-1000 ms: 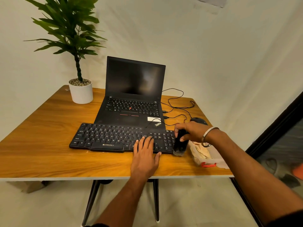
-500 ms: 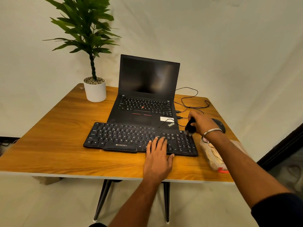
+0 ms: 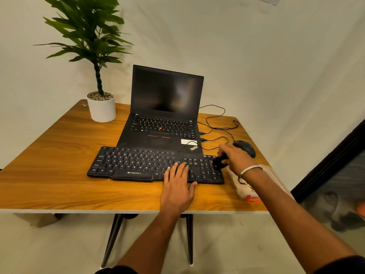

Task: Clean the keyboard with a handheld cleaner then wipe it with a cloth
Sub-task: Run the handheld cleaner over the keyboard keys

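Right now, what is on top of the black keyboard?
The left hand rests flat on the keyboard, and the right hand holds a handheld cleaner over its right end. Keys beneath them are hidden.

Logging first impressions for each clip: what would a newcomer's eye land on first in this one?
Probably the two hands on the black keyboard at the wooden table's front: the left hand lies flat on its right-hand keys, while the right hand grips a dark handheld cleaner at its right end. Behind it sits an open laptop with a dark screen, and a potted plant stands at the far left corner.
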